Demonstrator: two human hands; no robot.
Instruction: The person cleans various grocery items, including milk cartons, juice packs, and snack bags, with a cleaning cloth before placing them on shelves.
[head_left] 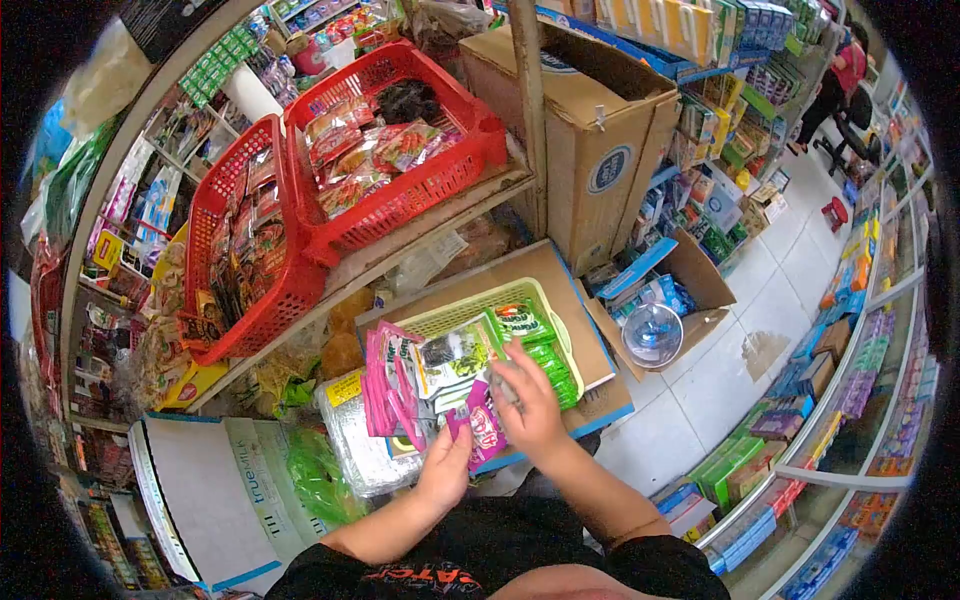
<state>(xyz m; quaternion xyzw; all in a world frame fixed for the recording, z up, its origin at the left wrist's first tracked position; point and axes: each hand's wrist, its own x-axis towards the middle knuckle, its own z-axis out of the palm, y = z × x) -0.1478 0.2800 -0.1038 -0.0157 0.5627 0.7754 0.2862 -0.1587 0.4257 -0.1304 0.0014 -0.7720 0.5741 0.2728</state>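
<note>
My left hand [447, 468] pinches the left edge of a small purple packet [485, 432] with pink-and-white print. Curled fingers of my right hand [532, 408] are at the packet's upper right edge; its far fingertips are partly hidden. Just beyond both hands is a pale yellow plastic basket [432, 322]. Green packets [545, 345] fill its right side, close to my right hand. White-and-green packets [452, 355] lie in the middle, and several pink packets [390, 380] lean at the left, above my left hand.
Two red baskets [400, 212] of packets stand on a shelf beyond the basket. A tall cardboard box [575, 140] is behind, and an open carton [690, 275] holds a clear round container [652, 335]. Glass display cases [800, 480] curve along the right. A person [840, 85] stands far back.
</note>
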